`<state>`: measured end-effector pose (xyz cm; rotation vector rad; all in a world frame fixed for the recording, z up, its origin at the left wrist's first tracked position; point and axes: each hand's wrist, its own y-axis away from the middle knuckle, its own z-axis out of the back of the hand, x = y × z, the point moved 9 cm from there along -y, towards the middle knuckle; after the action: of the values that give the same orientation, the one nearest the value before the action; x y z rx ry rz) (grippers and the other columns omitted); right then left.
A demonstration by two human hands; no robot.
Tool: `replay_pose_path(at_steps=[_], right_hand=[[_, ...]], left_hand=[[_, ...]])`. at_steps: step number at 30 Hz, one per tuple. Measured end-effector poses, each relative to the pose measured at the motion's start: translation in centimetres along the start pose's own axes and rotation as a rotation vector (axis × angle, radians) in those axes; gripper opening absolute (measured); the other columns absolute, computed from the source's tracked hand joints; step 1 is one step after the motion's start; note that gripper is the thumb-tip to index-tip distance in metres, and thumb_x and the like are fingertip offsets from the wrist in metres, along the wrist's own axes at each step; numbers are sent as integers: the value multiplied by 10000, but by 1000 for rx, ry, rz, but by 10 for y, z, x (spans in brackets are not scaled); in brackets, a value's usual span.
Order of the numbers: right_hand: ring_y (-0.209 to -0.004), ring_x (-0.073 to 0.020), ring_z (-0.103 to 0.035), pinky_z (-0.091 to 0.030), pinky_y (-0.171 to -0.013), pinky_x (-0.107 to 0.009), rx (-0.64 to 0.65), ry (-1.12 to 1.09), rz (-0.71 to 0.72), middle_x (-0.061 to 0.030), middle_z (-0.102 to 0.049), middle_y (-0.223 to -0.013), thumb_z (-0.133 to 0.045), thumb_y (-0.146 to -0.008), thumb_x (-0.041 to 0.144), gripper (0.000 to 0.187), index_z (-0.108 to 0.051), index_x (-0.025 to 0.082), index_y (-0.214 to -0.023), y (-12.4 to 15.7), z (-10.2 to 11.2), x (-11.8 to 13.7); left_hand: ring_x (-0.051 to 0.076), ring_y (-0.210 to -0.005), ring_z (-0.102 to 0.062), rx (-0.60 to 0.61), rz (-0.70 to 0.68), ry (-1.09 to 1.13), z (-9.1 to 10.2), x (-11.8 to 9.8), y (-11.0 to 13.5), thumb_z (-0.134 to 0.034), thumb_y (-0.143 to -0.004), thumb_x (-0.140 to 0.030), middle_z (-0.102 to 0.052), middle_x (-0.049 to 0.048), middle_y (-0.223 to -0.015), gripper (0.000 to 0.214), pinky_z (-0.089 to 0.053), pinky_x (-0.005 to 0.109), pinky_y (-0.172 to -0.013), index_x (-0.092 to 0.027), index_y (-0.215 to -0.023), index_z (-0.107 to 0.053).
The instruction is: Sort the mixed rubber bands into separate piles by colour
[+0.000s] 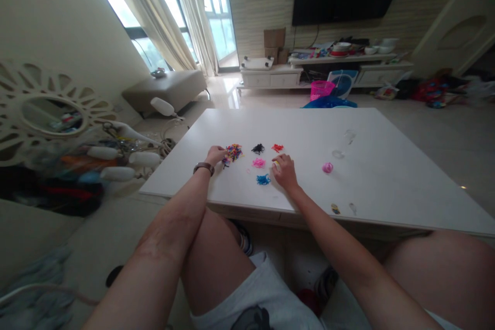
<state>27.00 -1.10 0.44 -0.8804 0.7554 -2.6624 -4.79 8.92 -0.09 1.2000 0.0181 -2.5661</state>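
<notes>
My left hand [216,155] reaches to the left edge of a mixed heap of small coloured bands [234,152] on the white table. Its fingertips are pinched together at the heap; what sits between them is too small to make out. My right hand [285,170] rests low over the table, fingers bent and apart, with a few yellow bits [276,162] under them. Between the hands lie small sorted piles: black bands [258,149], pink bands [259,163] and blue bands [263,179]. A red pile [277,148] lies just beyond my right fingers.
Farther right on the table [402,180] are a pink ball-like item [327,167], a clear round piece [337,154], a clear container [349,136] and a small yellow-and-blue figure [335,209]. A white lamp [162,106] stands off the left edge.
</notes>
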Motion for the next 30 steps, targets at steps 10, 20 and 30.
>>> replay_pose_path(at_steps=[10, 20, 30], right_hand=[[-1030, -268, -547, -423, -933, -414, -2, -21, -9, -89, -631, -1026, -538, -893, 194, 145, -668, 216, -954, 0, -1, -4], [-1012, -262, -550, -439, -936, -411, -14, -46, 4, -84, -628, -1005, -546, -878, 174, 141, -667, 209, -940, 0, 1, -3], [-1037, -264, -577, -453, -966, -422, 73, -151, 130, -83, -670, -1059, -575, -905, 251, 156, -689, 217, -1006, 3, 1, 16]], left_hand=[[120, -633, -620, 144, -148, 389, -3, -19, 7, -875, -596, -314, -654, 29, -634, 319, -501, 233, -642, -130, -674, -627], [137, -723, -679, 285, -171, 452, -16, -25, 12, -897, -600, -341, -747, 79, -829, 518, -554, 267, -741, -90, -1022, -731], [179, -746, -691, 497, -283, 252, -49, -63, 44, -803, -727, -327, -757, 114, -839, 324, -481, 228, -569, -111, -961, -747]])
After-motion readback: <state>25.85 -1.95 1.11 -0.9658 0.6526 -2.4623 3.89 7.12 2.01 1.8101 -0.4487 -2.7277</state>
